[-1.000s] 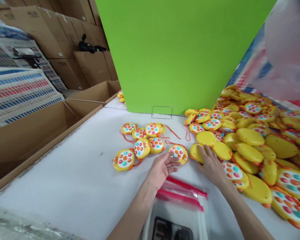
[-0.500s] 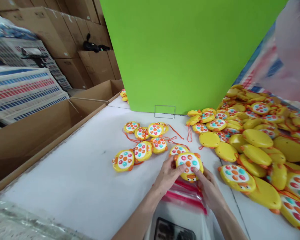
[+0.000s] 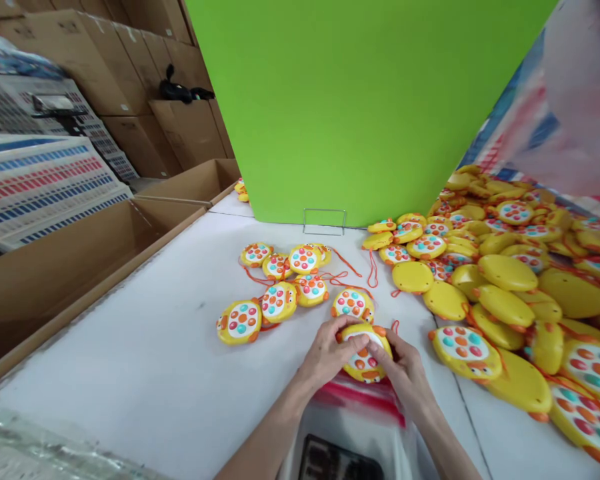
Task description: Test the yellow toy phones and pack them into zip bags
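Observation:
Both hands hold one yellow duck-shaped toy (image 3: 363, 357) with coloured buttons, just above the white table near its front. My left hand (image 3: 327, 353) grips its left side, thumb pressed on the face. My right hand (image 3: 405, 373) grips its right side, fingers curled over the buttons. An orange cord end (image 3: 394, 326) shows beside it. Several more such toys (image 3: 280, 280) lie face up in a small group beyond the hands.
A large heap of yellow toys (image 3: 510, 280) covers the table's right side. A green board (image 3: 360, 107) stands upright behind. Red-zip plastic bags (image 3: 360, 400) lie under my wrists. Open cardboard boxes (image 3: 80, 260) line the left edge.
My right hand took a toy from the heap's edge and turned it face up. Both hands closed on it and drew it nearer, fingers now pressing on its buttons.

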Available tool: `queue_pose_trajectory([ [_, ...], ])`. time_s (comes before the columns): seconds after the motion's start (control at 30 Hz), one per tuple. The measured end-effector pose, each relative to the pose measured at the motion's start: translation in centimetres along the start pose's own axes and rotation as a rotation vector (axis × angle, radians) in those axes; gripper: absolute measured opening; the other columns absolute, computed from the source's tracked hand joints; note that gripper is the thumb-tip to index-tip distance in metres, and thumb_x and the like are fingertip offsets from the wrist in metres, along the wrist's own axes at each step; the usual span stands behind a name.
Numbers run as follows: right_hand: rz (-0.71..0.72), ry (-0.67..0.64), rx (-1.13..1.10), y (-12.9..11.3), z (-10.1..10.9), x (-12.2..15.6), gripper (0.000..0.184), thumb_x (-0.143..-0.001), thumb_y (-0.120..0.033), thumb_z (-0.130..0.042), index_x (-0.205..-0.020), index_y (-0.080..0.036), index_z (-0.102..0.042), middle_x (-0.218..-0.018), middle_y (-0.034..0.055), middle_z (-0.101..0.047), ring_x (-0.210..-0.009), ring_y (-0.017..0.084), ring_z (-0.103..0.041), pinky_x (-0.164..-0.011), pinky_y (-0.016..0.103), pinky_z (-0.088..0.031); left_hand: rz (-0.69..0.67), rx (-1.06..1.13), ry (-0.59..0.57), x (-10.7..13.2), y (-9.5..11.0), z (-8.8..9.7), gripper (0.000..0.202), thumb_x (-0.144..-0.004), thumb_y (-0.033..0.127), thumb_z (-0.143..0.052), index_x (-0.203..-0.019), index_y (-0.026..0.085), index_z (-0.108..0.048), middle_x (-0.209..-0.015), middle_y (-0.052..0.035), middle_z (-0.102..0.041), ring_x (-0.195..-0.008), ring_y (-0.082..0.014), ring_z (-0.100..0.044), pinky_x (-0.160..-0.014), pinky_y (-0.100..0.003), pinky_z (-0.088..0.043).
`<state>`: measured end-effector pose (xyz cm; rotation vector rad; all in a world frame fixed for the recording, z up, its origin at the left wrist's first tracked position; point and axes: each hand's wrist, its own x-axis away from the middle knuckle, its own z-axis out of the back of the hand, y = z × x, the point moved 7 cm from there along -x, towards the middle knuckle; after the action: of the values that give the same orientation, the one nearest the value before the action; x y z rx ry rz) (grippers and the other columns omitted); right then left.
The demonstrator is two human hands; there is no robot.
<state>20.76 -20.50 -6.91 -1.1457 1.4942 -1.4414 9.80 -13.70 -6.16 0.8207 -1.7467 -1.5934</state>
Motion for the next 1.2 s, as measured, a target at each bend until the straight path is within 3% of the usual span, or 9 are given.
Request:
queue_pose_trajectory([
  [0.23, 0.001, 0.053, -0.074, 0.6, 0.2, -0.1, 0.044, -0.074, -0.051, -0.063, -0.103, -0.019, -0.063, -0.092, 0.0052, -0.069, -0.079, 0.022, -0.064, -0.070, 0.030, -0.051, 0.061, 0.136, 0.074, -0.1, -0.8, 0.3, 0.029, -0.078, 0.037, -0.061, -0.097, 0.015, -0.062, -0.087, -0.0056, -0.065, -0.080, -0.0184, -0.059, -0.069, -0.025, -0.046],
  [0.4, -0.068, 0.088, -0.075, 1.7, 1.4, -0.3, 0.046, -0.074, -0.052, -0.063, -0.106, -0.019, -0.062, -0.094, 0.0067, -0.069, -0.084, 0.026, -0.064, -0.069, 0.033, -0.053, 0.070, 0.230, -0.051, 0.1, -0.8, -0.5, 0.043, -0.079, 0.039, -0.061, -0.115, 0.016, -0.056, -0.102, -0.0094, -0.063, -0.091, -0.0216, -0.060, -0.080, -0.030, -0.046],
  [0.6, -0.008, 0.079, 0.003, 1.0, 1.1, -0.2, 0.051, -0.068, -0.042, -0.072, -0.112, -0.019, -0.060, -0.102, 0.0061, -0.068, -0.088, 0.024, -0.063, -0.072, 0.031, -0.053, 0.135, 0.211, 0.024, 0.2, -0.8, 0.3, 0.040, -0.080, 0.042, -0.058, -0.111, 0.018, -0.060, -0.099, -0.0076, -0.064, -0.092, -0.0224, -0.059, -0.077, -0.029, -0.047],
  [0.7, 0.016, 0.172, 0.067, 1.0, 1.5, -0.1, 0.049, -0.068, -0.046, -0.069, -0.108, -0.018, -0.062, -0.097, 0.0064, -0.069, -0.084, 0.024, -0.064, -0.068, 0.032, -0.054, 0.107, 0.204, -0.067, 0.5, -0.4, -0.4, 0.046, -0.072, 0.033, -0.069, -0.115, 0.018, -0.059, -0.108, -0.0080, -0.062, -0.097, -0.0236, -0.058, -0.081, -0.029, -0.047],
  [0.83, 0.005, 0.095, 0.099, 1.3, 1.6, -0.4, 0.049, -0.074, -0.048, -0.063, -0.112, -0.018, -0.059, -0.102, 0.0071, -0.067, -0.091, 0.026, -0.062, -0.076, 0.035, -0.052, 0.089, 0.185, -0.076, 0.4, -0.9, -0.7, 0.063, -0.061, 0.019, -0.077, -0.121, 0.020, -0.055, -0.115, -0.0083, -0.060, -0.099, -0.0250, -0.057, -0.082, -0.030, -0.048],
  [0.9, 0.039, 0.064, 0.212, 0.7, 2.2, -1.4, 0.046, -0.080, -0.050, -0.055, -0.113, -0.019, -0.057, -0.105, 0.0081, -0.066, -0.094, 0.025, -0.061, -0.077, 0.034, -0.051, 0.096, 0.290, 0.025, -0.1, -1.3, 0.3, 0.062, -0.062, 0.018, -0.077, -0.121, 0.019, -0.054, -0.111, -0.0079, -0.063, -0.098, -0.0238, -0.059, -0.081, -0.030, -0.049],
  [1.03, 0.267, 0.195, 0.853, -2.4, 5.0, -5.5, 0.051, -0.080, -0.048, -0.052, -0.120, -0.017, -0.051, -0.120, 0.0134, -0.056, -0.108, 0.028, -0.052, -0.086, 0.040, -0.046, 0.078, 0.713, 0.323, -1.0, -1.1, 4.0, 0.037, -0.075, 0.031, -0.067, -0.108, 0.017, -0.057, -0.101, -0.0074, -0.066, -0.092, -0.0208, -0.063, -0.073, -0.028, -0.053],
  [1.1, 0.307, 0.231, 1.019, -3.5, 6.4, -8.0, 0.052, -0.074, -0.039, -0.059, -0.121, -0.017, -0.051, -0.132, 0.0148, -0.044, -0.124, 0.034, -0.035, -0.098, 0.051, -0.032, 0.105, 0.883, 0.352, -1.2, -0.9, 4.9, 0.028, -0.083, 0.035, -0.057, -0.101, 0.013, -0.059, -0.099, -0.0100, -0.067, -0.092, -0.0207, -0.064, -0.072, -0.027, -0.053],
  [1.2, 0.274, 0.238, 1.058, -4.2, 8.6, -11.1, 0.048, -0.069, -0.025, -0.061, -0.116, -0.019, -0.054, -0.138, 0.0147, -0.037, -0.131, 0.041, -0.018, -0.099, 0.065, -0.015, 0.188, 0.951, 0.260, -1.2, -1.0, 4.6, 0.028, -0.088, 0.033, -0.049, -0.097, 0.009, -0.059, -0.095, -0.0140, -0.067, -0.089, -0.0214, -0.065, -0.072, -0.028, -0.052],
])
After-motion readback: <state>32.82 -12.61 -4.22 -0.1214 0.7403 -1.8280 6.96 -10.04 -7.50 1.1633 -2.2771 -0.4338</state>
